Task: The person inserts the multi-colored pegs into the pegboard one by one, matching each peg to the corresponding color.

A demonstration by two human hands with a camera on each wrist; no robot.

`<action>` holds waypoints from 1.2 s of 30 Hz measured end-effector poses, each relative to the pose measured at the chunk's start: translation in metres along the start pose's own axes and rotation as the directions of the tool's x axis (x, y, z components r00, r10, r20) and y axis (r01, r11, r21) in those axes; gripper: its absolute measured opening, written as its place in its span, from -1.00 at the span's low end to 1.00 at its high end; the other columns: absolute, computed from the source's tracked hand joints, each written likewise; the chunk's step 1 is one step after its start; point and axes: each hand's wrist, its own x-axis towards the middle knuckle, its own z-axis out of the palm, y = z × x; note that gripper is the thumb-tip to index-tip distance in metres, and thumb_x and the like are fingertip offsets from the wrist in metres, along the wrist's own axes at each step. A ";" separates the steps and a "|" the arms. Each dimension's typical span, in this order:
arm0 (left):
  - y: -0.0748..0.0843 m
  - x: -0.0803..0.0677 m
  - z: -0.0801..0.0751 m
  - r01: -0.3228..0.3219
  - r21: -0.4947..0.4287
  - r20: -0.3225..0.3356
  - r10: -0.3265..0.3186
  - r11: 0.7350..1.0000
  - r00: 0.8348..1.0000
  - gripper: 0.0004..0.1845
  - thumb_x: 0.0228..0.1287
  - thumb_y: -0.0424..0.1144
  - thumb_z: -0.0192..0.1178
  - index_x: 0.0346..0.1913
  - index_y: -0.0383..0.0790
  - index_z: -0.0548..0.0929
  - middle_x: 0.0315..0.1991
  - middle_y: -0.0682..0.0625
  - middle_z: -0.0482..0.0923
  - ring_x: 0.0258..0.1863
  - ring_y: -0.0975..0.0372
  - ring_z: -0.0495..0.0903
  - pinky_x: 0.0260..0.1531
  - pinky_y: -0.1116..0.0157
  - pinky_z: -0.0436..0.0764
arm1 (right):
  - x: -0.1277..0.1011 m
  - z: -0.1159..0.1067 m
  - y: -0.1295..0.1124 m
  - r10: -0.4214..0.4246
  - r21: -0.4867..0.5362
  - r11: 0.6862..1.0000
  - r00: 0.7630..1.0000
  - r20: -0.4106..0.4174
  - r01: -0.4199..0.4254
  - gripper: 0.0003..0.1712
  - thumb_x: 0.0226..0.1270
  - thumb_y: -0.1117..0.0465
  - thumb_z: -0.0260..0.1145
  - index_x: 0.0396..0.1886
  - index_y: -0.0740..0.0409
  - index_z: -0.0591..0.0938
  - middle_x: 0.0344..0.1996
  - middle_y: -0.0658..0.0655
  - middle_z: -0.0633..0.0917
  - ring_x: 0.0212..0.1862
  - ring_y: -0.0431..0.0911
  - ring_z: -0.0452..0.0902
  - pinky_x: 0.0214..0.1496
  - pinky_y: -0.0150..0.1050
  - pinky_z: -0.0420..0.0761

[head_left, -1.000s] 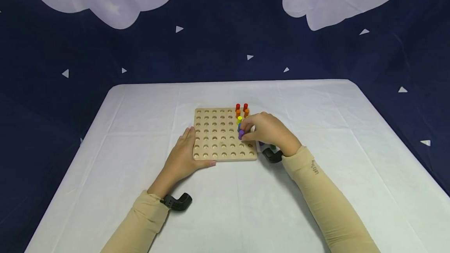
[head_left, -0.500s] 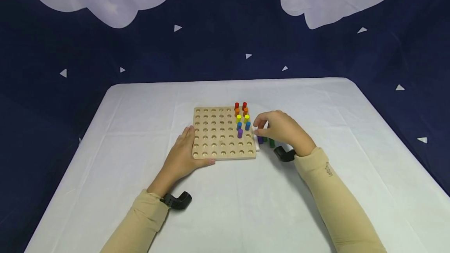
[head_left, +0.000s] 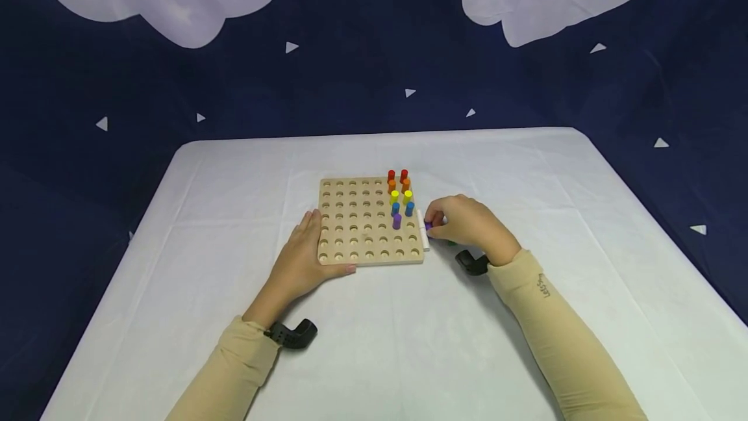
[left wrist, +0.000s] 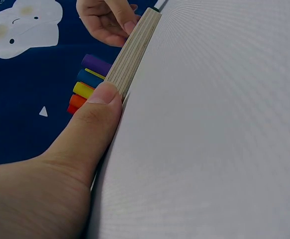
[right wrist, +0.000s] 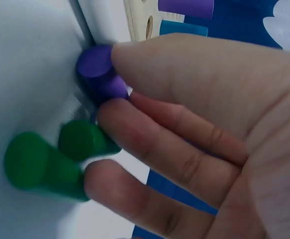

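A square wooden pegboard (head_left: pixel 374 263) lies on the table with two columns of pegs at its right side. Red pegs (head_left: pixel 404 175), orange pegs (head_left: pixel 406 185), yellow pegs (head_left: pixel 407 197) and blue pegs (head_left: pixel 410 209) stand in pairs, with one purple peg (head_left: pixel 397 221) in front. My left hand (head_left: pixel 299 255) rests against the board's left edge, its thumb (left wrist: pixel 92 119) along the front edge. Right of the board, my right hand (head_left: pixel 470 225) pinches another purple peg (right wrist: pixel 96 67) between thumb and fingers. Green pegs (right wrist: pixel 33 162) lie under its other fingertips.
White pegs (head_left: pixel 424 239) lie in line along the board's right edge. The table (head_left: pixel 350 343) has a white cloth. A dark blue backdrop (head_left: pixel 350 96) with clouds hangs behind it.
My right hand let go of a purple peg now standing in the board, moved right, then lowered onto another purple peg on the table. The left hand stays in place.
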 end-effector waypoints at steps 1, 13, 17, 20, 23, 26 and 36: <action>0.000 0.000 0.000 0.000 0.000 0.001 0.000 1.000 1.000 0.48 -0.20 0.45 0.43 0.58 -0.36 -0.15 0.61 -0.24 -0.19 0.60 -0.11 -0.13 0.54 -0.10 0.05 | 0.000 0.000 0.000 0.004 -0.007 1.000 1.000 -0.002 -0.004 -0.79 0.21 0.14 0.48 -0.16 0.01 0.72 -0.34 -0.06 0.72 -0.36 -0.16 0.53 -0.30 -0.27 0.51; 0.001 -0.001 -0.002 -0.002 0.006 -0.002 0.002 1.000 1.000 0.49 -0.20 0.46 0.42 0.58 -0.36 -0.15 0.61 -0.24 -0.19 0.60 -0.11 -0.13 0.54 -0.10 0.05 | 0.000 -0.006 0.000 0.060 -0.095 0.994 0.998 -0.028 -0.063 -0.62 0.20 0.19 0.45 0.02 0.13 0.68 -0.30 0.02 0.72 -0.29 -0.08 0.54 -0.21 -0.17 0.55; 0.000 -0.001 -0.001 -0.003 0.007 0.001 0.003 1.000 1.000 0.49 -0.19 0.46 0.42 0.57 -0.37 -0.16 0.61 -0.24 -0.20 0.61 -0.07 -0.16 0.55 -0.08 0.02 | 0.002 -0.002 -0.001 0.055 -0.119 0.991 0.998 -0.037 -0.059 -0.68 0.20 0.24 0.41 -0.02 0.13 0.71 -0.40 0.03 0.66 -0.34 -0.07 0.50 -0.29 -0.20 0.48; -0.001 -0.001 0.000 -0.009 0.006 -0.001 0.009 1.000 1.000 0.48 -0.19 0.44 0.43 0.57 -0.39 -0.15 0.61 -0.25 -0.19 0.61 -0.05 -0.17 0.57 -0.05 -0.01 | 0.004 0.002 -0.002 0.047 -0.137 0.989 0.997 -0.056 -0.055 -0.76 0.21 0.23 0.39 -0.10 0.11 0.72 -0.46 0.02 0.62 -0.38 -0.07 0.48 -0.36 -0.22 0.42; -0.001 -0.001 0.001 -0.017 0.001 -0.007 0.017 1.000 1.000 0.49 -0.19 0.44 0.44 0.57 -0.40 -0.15 0.60 -0.26 -0.18 0.61 -0.04 -0.17 0.58 -0.02 -0.04 | 0.005 0.006 -0.003 0.048 -0.150 0.987 0.995 -0.086 -0.060 -0.80 0.24 0.15 0.40 -0.17 0.11 0.72 -0.47 0.01 0.63 -0.39 -0.08 0.48 -0.38 -0.21 0.42; -0.001 -0.001 0.001 -0.021 -0.001 -0.010 0.021 1.000 1.000 0.49 -0.20 0.44 0.44 0.57 -0.40 -0.14 0.60 -0.26 -0.18 0.61 -0.04 -0.16 0.58 -0.02 -0.05 | 0.006 0.010 -0.004 0.041 -0.174 0.983 0.993 -0.115 -0.061 -0.75 0.28 0.08 0.40 -0.16 0.14 0.73 -0.42 0.03 0.66 -0.38 -0.07 0.51 -0.36 -0.18 0.49; 0.000 -0.001 0.002 -0.022 -0.001 -0.013 0.022 1.000 1.000 0.49 -0.20 0.44 0.44 0.57 -0.40 -0.14 0.60 -0.26 -0.17 0.61 -0.04 -0.15 0.58 -0.02 -0.05 | 0.005 0.012 -0.003 0.032 -0.184 0.981 0.989 -0.146 -0.059 -0.69 0.34 0.10 0.34 -0.02 0.17 0.72 -0.26 0.09 0.75 -0.28 -0.04 0.59 -0.23 -0.04 0.63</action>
